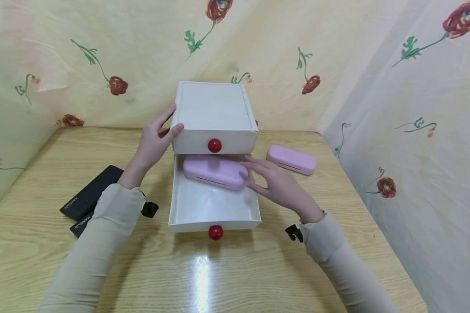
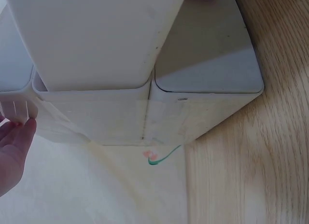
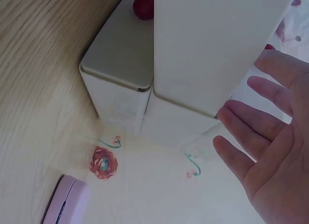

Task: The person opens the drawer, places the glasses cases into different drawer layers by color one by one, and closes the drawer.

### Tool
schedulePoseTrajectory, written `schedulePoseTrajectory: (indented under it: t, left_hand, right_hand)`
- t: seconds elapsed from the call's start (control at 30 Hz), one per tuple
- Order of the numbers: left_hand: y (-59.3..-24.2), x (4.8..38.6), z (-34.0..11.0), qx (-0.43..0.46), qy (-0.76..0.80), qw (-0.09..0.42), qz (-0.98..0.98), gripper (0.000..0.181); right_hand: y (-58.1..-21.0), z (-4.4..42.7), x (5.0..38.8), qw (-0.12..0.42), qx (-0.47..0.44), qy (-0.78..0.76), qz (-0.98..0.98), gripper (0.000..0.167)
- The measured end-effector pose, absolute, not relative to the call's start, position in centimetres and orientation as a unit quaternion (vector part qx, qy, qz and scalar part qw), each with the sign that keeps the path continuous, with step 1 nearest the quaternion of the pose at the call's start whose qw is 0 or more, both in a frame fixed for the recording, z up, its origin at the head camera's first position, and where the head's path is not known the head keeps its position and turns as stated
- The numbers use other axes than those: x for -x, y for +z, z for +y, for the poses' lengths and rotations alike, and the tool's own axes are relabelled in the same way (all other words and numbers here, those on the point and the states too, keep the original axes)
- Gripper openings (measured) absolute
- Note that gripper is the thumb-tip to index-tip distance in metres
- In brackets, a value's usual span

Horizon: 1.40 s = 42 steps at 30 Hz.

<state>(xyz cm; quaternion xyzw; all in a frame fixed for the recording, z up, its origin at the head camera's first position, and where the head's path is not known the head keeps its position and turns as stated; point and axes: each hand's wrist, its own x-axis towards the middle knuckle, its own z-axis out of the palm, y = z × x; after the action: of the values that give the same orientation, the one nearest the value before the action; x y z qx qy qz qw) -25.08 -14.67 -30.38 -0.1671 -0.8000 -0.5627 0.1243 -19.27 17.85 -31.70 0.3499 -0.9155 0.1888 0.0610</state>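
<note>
A white drawer cabinet [image 1: 215, 104] with red knobs stands on the table, its middle drawer [image 1: 213, 208] pulled out. Inside that drawer, toward the back, a lilac glasses case [image 1: 215, 171] lies slightly slanted. My left hand [image 1: 154, 141] rests against the cabinet's upper left side; in the left wrist view its fingertips [image 2: 29, 125] touch the cabinet wall. My right hand [image 1: 280, 184] is at the right end of the case, fingers spread and extended over the drawer's side. Whether they touch the case cannot be told. The right wrist view shows the extended right hand [image 3: 270, 137] beside the drawer.
A second lilac glasses case [image 1: 291, 159] lies on the table right of the cabinet. Two black flat cases [image 1: 92, 193] with printed lettering lie at left, partly under the left forearm. A flowered cloth hangs behind and at the sides. Below the pulled-out drawer sits a shut drawer [image 3: 120, 52].
</note>
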Motion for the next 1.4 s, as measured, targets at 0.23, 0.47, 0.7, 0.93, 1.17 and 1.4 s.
schedulePoseTrajectory:
  t: [0.23, 0.47, 0.7, 0.93, 1.17, 1.4]
  left_hand:
    - [-30.4, 25.1, -14.8, 0.170, -0.556, 0.126, -0.804, 0.057]
    - [-30.4, 25.0, -14.6, 0.168, -0.558, 0.129, -0.802, 0.055]
    - [-30.5, 25.1, -14.7, 0.167, -0.559, 0.130, -0.802, 0.054]
    - [-30.6, 25.1, -14.8, 0.170, -0.554, 0.136, -0.804, 0.054]
    - [-30.9, 25.1, -14.9, 0.166, -0.554, 0.145, -0.803, 0.054]
    - [-30.8, 25.1, -14.8, 0.173, -0.551, 0.158, -0.801, 0.051]
  right_hand:
    - [-32.1, 19.1, 19.2, 0.041, -0.317, 0.224, -0.921, 0.057]
    - [-33.0, 20.6, 19.6, 0.055, -0.305, 0.261, -0.914, 0.058]
    - [-33.8, 22.2, 20.8, 0.043, -0.275, 0.272, -0.921, 0.058]
    - [-34.9, 23.9, 22.6, 0.043, -0.256, 0.262, -0.930, 0.056]
    - [-35.7, 25.9, 24.5, 0.023, -0.207, 0.223, -0.952, 0.059]
    - [-37.3, 28.3, 26.6, -0.001, -0.169, 0.230, -0.958, 0.058]
